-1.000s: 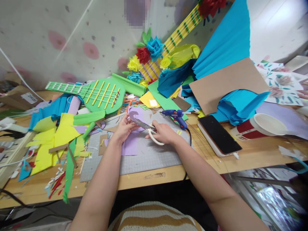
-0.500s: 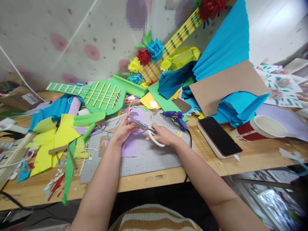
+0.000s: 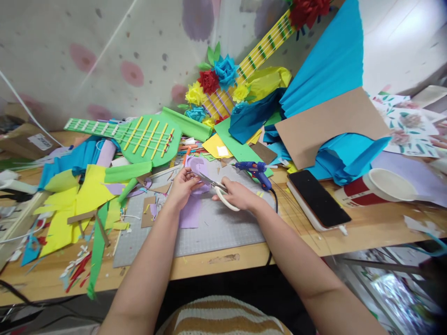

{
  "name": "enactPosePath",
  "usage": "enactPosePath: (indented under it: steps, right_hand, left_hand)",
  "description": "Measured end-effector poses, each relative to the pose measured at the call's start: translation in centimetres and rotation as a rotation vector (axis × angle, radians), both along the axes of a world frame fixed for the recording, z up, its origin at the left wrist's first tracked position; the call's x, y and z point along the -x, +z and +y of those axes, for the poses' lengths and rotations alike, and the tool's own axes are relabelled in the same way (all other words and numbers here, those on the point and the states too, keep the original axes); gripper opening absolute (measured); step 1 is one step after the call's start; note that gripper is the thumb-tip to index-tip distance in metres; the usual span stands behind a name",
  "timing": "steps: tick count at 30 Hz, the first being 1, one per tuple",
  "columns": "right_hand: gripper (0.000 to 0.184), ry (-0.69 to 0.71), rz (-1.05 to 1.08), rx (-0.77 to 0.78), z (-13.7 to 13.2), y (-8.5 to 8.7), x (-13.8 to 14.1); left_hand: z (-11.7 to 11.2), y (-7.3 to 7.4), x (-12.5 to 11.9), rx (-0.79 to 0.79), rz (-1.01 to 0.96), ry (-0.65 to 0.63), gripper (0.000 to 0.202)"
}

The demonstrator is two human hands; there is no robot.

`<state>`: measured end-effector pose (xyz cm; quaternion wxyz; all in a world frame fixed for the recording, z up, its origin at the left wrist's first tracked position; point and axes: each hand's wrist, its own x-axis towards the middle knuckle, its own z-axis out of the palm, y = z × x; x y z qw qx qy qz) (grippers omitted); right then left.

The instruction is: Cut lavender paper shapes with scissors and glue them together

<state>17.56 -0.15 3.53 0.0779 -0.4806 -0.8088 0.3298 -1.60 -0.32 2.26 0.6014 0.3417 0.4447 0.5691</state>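
Lilac paper (image 3: 191,211); white-handled scissors (image 3: 223,195); grey mat (image 3: 223,228); blue glue gun (image 3: 256,168); black phone (image 3: 318,197); green paper guitar (image 3: 146,137) with yellow stripes.

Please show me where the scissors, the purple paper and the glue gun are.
scissors (image 3: 209,181): head view, on the metal blades.
purple paper (image 3: 190,213): head view, on its lower flat part.
glue gun (image 3: 249,164): head view, on the blue body.
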Motion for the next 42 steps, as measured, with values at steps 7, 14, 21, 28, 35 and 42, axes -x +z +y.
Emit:
enactPosePath:
  steps: [7,14,21,28,35,42]
  right_hand:
    - [0.040,-0.016,-0.036,-0.033,-0.4,-0.1,0.4]
    - [0.040,0.012,-0.013,0.011,-0.2,0.2,0.2]
    - [0.041,0.027,-0.001,0.059,0.3,0.5,0.0]
    - [0.044,-0.026,-0.067,0.012,0.1,0.7,-0.2]
    - [0.043,0.057,-0.035,0.060,0.3,1.2,-1.4]
    - [0.049,0.001,-0.121,-0.086,0.1,0.9,-0.9]
  left_hand:
    - [0.3,-0.6,0.3,0.023,-0.043,-0.037,0.040]
    - [0.2,-0.2,0.3,0.054,-0.072,-0.041,0.041]
    - [0.4,-0.3,0.3,0.090,-0.121,-0.051,0.033]
    - [-0.3,0.1,-1.1,0.055,-0.118,-0.041,0.028]
    - [-0.3,0.2,-0.7,0.032,-0.088,-0.077,0.034]
    - [0.0,-0.7,-0.3,-0.065,0.059,0.027,0.034]
